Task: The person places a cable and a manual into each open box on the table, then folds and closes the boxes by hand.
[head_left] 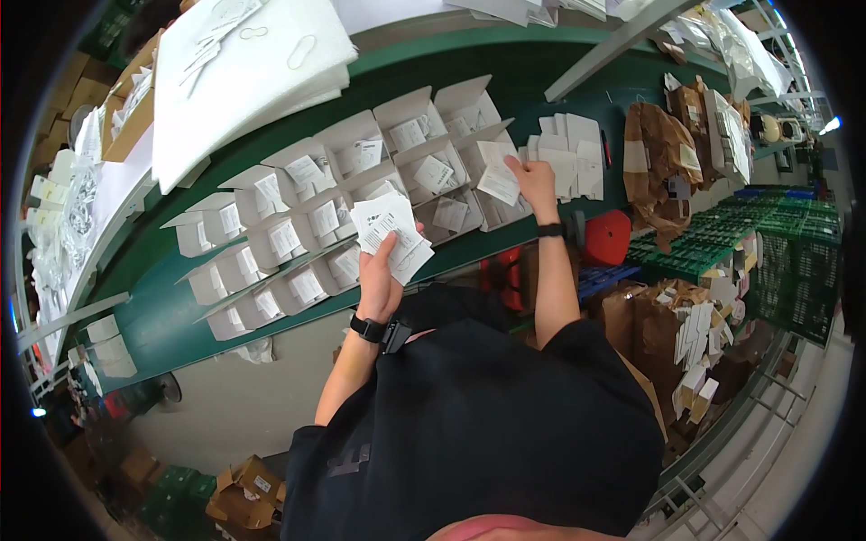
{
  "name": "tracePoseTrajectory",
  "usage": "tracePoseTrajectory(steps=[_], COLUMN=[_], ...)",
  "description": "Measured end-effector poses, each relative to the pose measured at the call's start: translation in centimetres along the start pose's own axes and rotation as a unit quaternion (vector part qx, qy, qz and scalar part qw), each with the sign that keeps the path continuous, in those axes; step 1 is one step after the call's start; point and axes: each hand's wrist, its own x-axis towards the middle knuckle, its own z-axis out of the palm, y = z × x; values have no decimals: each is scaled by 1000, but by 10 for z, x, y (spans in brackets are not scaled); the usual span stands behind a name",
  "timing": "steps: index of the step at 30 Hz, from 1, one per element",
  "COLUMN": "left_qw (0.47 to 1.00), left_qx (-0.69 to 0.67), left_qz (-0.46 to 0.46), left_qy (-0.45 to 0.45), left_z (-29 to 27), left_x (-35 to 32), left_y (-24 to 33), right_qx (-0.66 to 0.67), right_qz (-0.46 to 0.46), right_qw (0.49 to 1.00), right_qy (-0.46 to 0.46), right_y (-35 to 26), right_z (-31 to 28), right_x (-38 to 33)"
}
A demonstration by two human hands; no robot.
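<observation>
My left hand is closed around a fanned stack of white printed leaflets, thumb on top, above the near row of boxes. With its thumb and fingers my right hand pinches a single printed leaflet over the right end of the rows. Under both hands stand several open white boxes with raised flaps, packed side by side in rows on the green table. In most of them a folded leaflet lies inside. The box bottom beneath my left hand's stack is partly hidden.
Flat white cartons lie right of the boxes, beside crumpled brown paper. White foam sheets sit at the far left, with loose rubber bands on top. A grey metal post slants over the green table. Green crates stand at right.
</observation>
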Motion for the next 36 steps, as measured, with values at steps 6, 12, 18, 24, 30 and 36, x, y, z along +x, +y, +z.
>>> tracePoseTrajectory(steps=[6,12,18,24,30,36], left_qw=[1000,996,927,853,658,827], left_qx=[13,62,201,269,537,482], left_qz=[-11,57,315,445,489,286], left_qy=[-21,-15,16,43,198,-48], left_z=[-4,4,58,56,18,70], left_x=[-5,-16,-22,68,75,-66], left_y=[5,70,232,362,408,236], right_qx=[-2,-185,-48,-22,-22,-95], right_qz=[37,64,83,2,-51,-54], right_qw=[999,979,995,998,995,988], right_qy=[-5,53,17,-57,-87,-108], right_y=[12,49,43,21,-18,-47], right_z=[8,35,15,5,-9,-69], right_x=[-26,-63,-81,-75,-60,-29])
